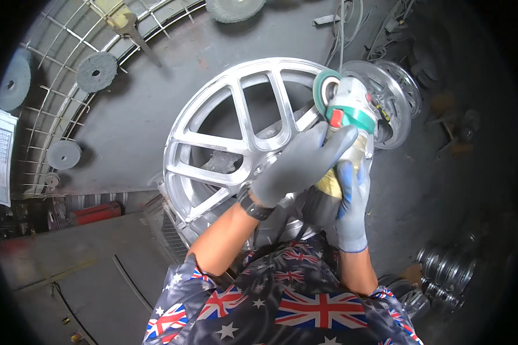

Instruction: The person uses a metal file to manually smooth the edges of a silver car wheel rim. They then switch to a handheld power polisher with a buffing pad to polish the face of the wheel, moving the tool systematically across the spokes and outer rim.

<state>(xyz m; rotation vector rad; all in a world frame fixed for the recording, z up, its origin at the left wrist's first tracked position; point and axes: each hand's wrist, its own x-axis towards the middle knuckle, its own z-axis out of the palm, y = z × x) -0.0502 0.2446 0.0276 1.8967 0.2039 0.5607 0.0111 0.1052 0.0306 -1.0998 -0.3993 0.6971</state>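
Observation:
An angle grinder (360,118) with a green band and a red button is held up over the right side of a silver alloy wheel (244,138). On its head is a round green-edged disc (319,95), near the wheel's rim. My right hand (353,201), in a grey and blue glove, is closed around the grinder's body from the right. Reaching across the wheel, my left hand (290,167) in a grey glove has its fingers against the grinder's neck. The grinder's yellowish lower body (329,184) is partly hidden between my hands.
Several round abrasive wheels (96,72) hang on a wire grid (69,43) at the left and top. More alloy wheels (394,103) stand at the right, with others (449,270) lower right. A cable (342,34) runs above the grinder. A printed sheet (1,155) hangs far left.

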